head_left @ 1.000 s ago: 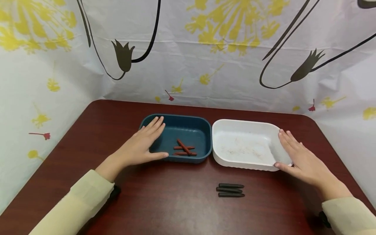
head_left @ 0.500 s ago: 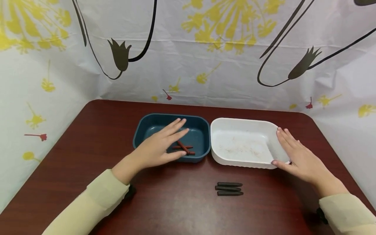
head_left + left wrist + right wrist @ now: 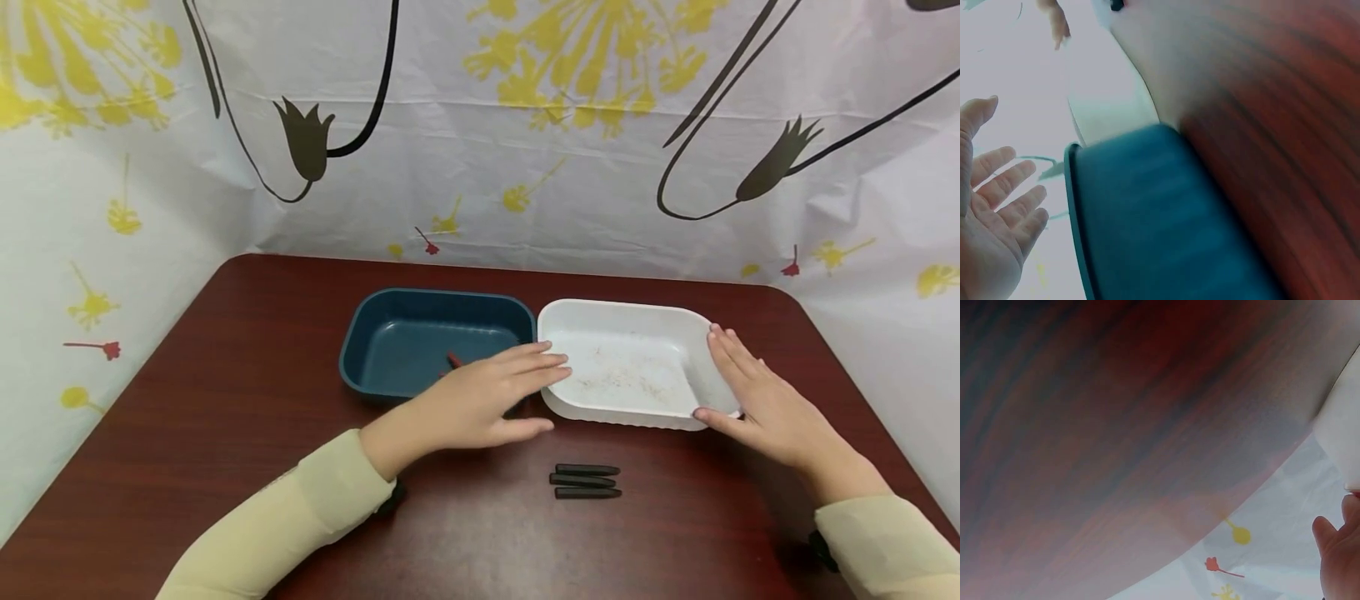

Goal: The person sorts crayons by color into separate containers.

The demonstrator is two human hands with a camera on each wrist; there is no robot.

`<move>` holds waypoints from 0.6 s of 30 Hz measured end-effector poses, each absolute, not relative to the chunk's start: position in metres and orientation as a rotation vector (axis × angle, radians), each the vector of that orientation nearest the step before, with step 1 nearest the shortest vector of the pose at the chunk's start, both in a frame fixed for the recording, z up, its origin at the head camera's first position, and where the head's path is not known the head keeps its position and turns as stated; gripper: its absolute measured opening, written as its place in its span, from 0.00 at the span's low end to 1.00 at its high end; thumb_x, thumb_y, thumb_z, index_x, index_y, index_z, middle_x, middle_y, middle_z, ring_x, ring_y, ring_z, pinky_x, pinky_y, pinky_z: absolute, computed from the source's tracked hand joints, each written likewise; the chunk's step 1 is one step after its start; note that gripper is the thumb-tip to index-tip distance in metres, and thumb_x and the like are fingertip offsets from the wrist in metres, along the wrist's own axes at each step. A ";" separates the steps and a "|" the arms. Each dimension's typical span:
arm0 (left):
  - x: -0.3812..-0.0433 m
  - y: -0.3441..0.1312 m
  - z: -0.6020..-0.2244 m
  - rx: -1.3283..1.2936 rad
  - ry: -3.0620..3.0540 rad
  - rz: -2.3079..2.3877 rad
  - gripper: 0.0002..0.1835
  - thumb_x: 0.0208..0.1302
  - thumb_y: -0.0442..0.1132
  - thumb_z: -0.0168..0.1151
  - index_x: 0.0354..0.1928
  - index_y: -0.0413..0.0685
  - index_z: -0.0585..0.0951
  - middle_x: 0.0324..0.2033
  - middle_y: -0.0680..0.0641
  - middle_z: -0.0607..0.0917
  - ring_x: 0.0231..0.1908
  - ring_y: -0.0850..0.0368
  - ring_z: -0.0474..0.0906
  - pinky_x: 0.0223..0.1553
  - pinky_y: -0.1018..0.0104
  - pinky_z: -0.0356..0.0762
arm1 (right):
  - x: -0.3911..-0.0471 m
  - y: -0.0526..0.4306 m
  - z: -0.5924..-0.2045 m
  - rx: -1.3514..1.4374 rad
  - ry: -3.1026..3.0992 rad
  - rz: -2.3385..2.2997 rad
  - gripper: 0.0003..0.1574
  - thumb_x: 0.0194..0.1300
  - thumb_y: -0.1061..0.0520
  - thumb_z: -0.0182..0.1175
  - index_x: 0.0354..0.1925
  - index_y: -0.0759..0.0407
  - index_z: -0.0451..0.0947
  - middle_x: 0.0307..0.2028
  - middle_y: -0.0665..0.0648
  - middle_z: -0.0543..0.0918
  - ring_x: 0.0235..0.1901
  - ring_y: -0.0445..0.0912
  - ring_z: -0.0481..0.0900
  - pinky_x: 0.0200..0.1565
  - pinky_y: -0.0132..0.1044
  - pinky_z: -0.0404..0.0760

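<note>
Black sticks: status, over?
Left hand open, empty. Right hand at white tray, right end. Three black sticks on table, untouched. Left hand partly hiding red sticks.

A dark red-brown, wood-grained table point(image 3: 480, 533) with rounded far corners carries a white, shallow, rounded rectangular tray point(image 3: 622, 417). Just left of it sits a dark blue, rounded rectangular tray point(image 3: 405, 343); in front of the white tray, three slender black pointed sticks point(image 3: 585, 481) lie side by side.

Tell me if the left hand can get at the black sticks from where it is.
Probably yes: the left hand looks free, fingers extended and holding nothing, and the black sticks lie on the tabletop in front of the white tray, with nothing visible in between.
</note>
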State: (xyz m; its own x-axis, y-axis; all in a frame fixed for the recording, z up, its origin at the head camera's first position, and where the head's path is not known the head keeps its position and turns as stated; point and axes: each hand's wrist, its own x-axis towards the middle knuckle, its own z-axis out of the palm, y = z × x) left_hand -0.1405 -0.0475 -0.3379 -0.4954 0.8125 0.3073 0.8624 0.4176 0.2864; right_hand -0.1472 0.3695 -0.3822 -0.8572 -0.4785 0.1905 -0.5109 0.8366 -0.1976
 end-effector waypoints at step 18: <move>-0.128 0.003 -0.346 -1.849 -2.633 -0.436 0.15 0.72 0.46 0.58 0.55 0.51 0.83 0.47 0.56 0.85 0.44 0.68 0.77 0.44 0.81 0.72 | -0.149 0.370 -0.383 0.857 -2.850 0.487 0.64 0.60 0.49 0.67 0.79 0.64 0.39 0.80 0.62 0.40 0.79 0.43 0.30 0.72 0.69 0.39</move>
State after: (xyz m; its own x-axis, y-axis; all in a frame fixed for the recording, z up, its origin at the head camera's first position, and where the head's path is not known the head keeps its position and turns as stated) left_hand -0.1275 0.0028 -0.3465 -0.3477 0.9352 0.0671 0.9069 0.3173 0.2772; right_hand -0.1485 0.3702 -0.3834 -0.8311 -0.5148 0.2101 -0.5554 0.7872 -0.2681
